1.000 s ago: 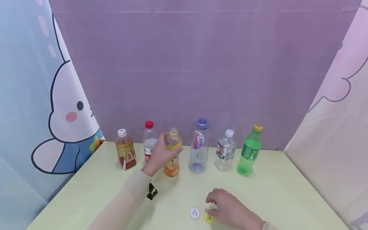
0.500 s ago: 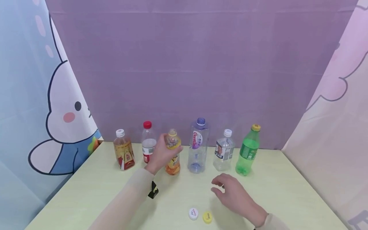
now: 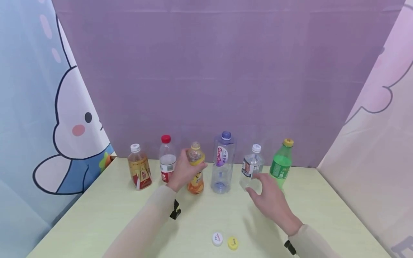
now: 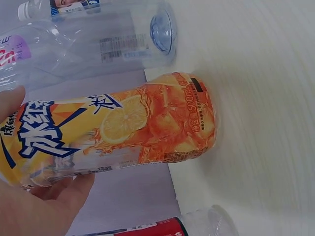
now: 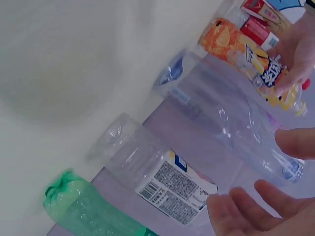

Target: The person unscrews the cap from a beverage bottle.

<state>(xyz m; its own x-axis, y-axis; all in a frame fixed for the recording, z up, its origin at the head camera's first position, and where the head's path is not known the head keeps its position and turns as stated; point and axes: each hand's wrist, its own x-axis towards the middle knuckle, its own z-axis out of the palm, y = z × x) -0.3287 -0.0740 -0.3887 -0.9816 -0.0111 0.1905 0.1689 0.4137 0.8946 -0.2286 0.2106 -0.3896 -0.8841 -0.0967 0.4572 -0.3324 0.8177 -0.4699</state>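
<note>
My left hand point(image 3: 186, 171) grips an iced tea bottle point(image 3: 195, 184) round its upper part. The bottle has an orange and yellow label with a lemon slice, and its neck is uncapped. In the left wrist view, the bottle's base point(image 4: 189, 118) is at the table; whether it touches cannot be told. My right hand point(image 3: 270, 199) is held in front of a clear white-capped bottle point(image 3: 250, 181), thumb and fingers apart, holding nothing. Its fingers point(image 5: 236, 211) appear beside that bottle's label in the right wrist view. A yellow cap point(image 3: 232, 243) and a white cap point(image 3: 217, 239) lie on the table.
Along the back of the pale table point(image 3: 96, 215) stand a tea bottle point(image 3: 139, 172), a red-capped bottle point(image 3: 167, 163), a large bluish clear bottle point(image 3: 221, 172) and a green yellow-capped bottle point(image 3: 281, 166). A purple curtain point(image 3: 219, 71) hangs behind them.
My right hand has left the yellow cap on the table and moved forward and right towards the clear white-capped bottle. The left hand keeps its grip on the iced tea bottle, which has shifted slightly.
</note>
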